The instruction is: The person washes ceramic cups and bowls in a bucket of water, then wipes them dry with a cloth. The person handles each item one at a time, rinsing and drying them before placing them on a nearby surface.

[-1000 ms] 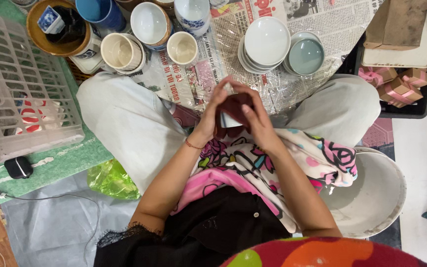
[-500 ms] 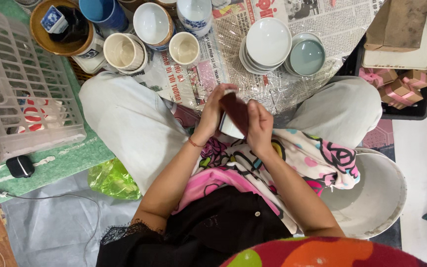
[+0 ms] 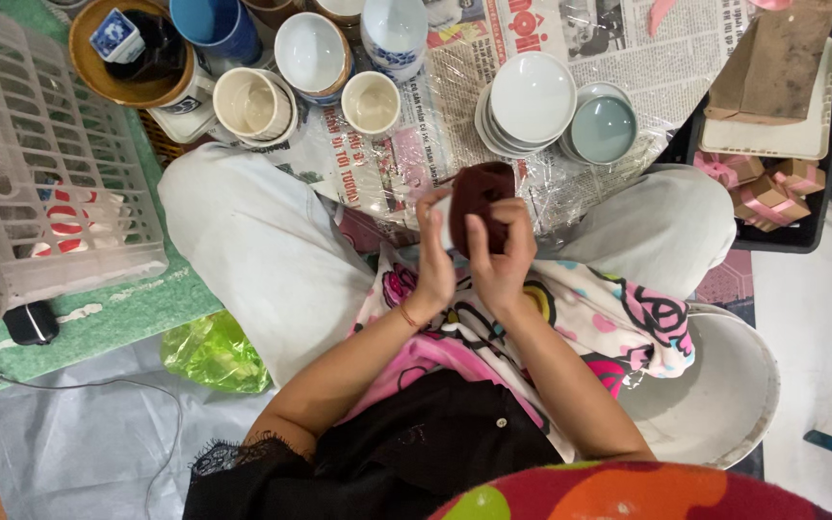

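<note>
Dark brown cup held in both hands over the lap: drop and knock-over hazards noted.

The dark brown cup [image 3: 481, 197] is up off the floor, above the patterned cloth [image 3: 570, 308] on the person's lap and just short of the newspaper [image 3: 435, 116]. The left hand [image 3: 432, 260] is curled around its near side with fingers closed on it; the right hand [image 3: 500, 258] lies over its front, thumb and fingers pressed against the wall. My judgement is that if the grip loosens, the cup could fall. The cloth would soften a near drop, but a forward one could strike the stacked white plates [image 3: 529, 101] or the grey-green bowl [image 3: 604, 128]. The cream cups [image 3: 370, 101] stand near the left knee and a shifted leg could tip them. The white basin [image 3: 715, 404] is beside the right thigh.
</note>
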